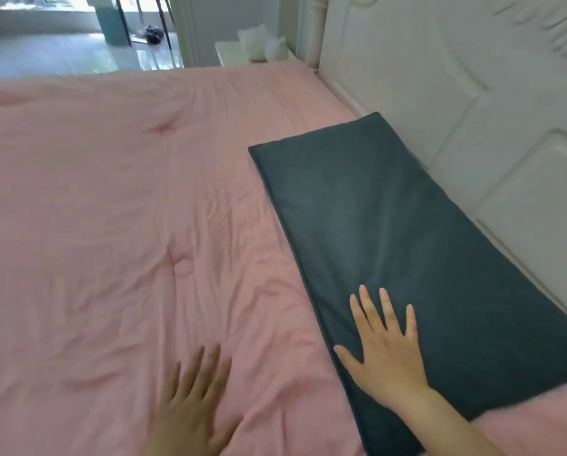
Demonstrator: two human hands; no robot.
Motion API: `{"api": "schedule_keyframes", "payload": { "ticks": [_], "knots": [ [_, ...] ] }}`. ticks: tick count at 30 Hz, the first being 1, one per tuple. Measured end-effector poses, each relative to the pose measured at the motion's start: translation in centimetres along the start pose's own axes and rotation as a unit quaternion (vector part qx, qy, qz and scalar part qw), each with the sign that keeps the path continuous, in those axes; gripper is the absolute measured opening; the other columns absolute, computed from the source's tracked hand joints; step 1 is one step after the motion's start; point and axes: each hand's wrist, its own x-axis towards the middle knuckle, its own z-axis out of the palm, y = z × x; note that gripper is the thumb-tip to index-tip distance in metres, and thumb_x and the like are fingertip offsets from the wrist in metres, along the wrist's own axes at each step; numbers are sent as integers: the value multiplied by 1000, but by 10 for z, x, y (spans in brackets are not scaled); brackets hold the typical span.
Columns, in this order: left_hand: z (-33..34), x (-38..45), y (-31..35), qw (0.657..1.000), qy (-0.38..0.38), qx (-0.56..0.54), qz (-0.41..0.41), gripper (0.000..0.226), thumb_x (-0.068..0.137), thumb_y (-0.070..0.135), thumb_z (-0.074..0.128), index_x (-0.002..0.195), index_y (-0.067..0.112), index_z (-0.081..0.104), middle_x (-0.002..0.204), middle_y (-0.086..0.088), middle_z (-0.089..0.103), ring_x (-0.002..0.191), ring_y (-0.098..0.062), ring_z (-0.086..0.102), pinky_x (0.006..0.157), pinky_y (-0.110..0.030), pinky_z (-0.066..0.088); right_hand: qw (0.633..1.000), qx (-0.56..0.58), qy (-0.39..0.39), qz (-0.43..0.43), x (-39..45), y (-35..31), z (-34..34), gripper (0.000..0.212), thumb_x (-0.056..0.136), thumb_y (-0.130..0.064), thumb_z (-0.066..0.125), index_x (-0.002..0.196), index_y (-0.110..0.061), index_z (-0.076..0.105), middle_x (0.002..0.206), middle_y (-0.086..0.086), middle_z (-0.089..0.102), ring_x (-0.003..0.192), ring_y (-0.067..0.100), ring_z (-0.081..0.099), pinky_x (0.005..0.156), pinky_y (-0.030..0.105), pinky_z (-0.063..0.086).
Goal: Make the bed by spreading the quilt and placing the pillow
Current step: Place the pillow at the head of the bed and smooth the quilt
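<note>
**Both palms down flat: one on quilt, one on pillow**

Nearest the lens: left hand (190, 403), low in the near middle, fingers straight and a bit spread, laid flat on the pink quilt (111, 209). Slightly blurred, so can't tell how hard it presses. Holding nothing, just resting palm-down on fabric.

Right next door, a little farther and to the right: right hand (386, 350), fingers (362, 306) fanned wide, thumb out to the left, palm flat on the near end of the dark blue-grey pillow (390, 225). No curl, no pinch, nothing gripped, just pressed or rested on the cover. Bare forearm running off the bottom right edge.

Pillow lying long and flat on top of the quilt, along the right side, its long edge just beside the white headboard (473, 93). Looks thin, pretty smooth. Near right corner partly covered by a pink fuzzy fold, too blurred to say exactly what.

Quilt spread over pretty much the whole bed, reaching to the far edge and left out of view. Still wrinkled around the near middle, with a couple of tufted dimples.

Far side: small white nightstand (232, 51) by the headboard post, with two white fluffy things (259, 41) on it, hard to make out. Beyond that, shiny pale floor and dark chair legs (124, 21).
</note>
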Motion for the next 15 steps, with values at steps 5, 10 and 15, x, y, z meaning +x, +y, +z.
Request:
{"api": "schedule_keyframes", "payload": {
  "ticks": [5, 10, 15],
  "knots": [
    [-34, -18, 1, 996, 43, 61, 47, 80, 80, 75, 29, 136, 20, 45, 152, -1, 30, 132, -26, 36, 111, -40, 9, 998, 49, 2, -44, -31, -20, -31, 104, 62, -80, -12, 150, -27, 3, 158, -9, -12, 145, 14, -13, 118, 43, -7],
    [-94, -22, -12, 989, 128, 64, -43, 84, 84, 74, 11, 133, 19, 51, 143, -6, 45, 129, -30, 45, 104, -48, 31, 985, 149, 69, -56, -47, -65, -63, 76, 85, -67, 21, 149, -28, 12, 159, -10, -3, 147, 12, -3, 119, 41, -2],
    [-79, -70, -38, 985, 103, 33, -134, 98, 74, 81, -3, 142, 23, 37, 153, -3, 28, 141, -28, 26, 111, -49, 26, 983, 140, 35, -111, -70, -114, -45, 84, 75, -69, 8, 149, -30, 6, 159, -10, -3, 146, 11, -3, 118, 40, -2]
  ]
}}
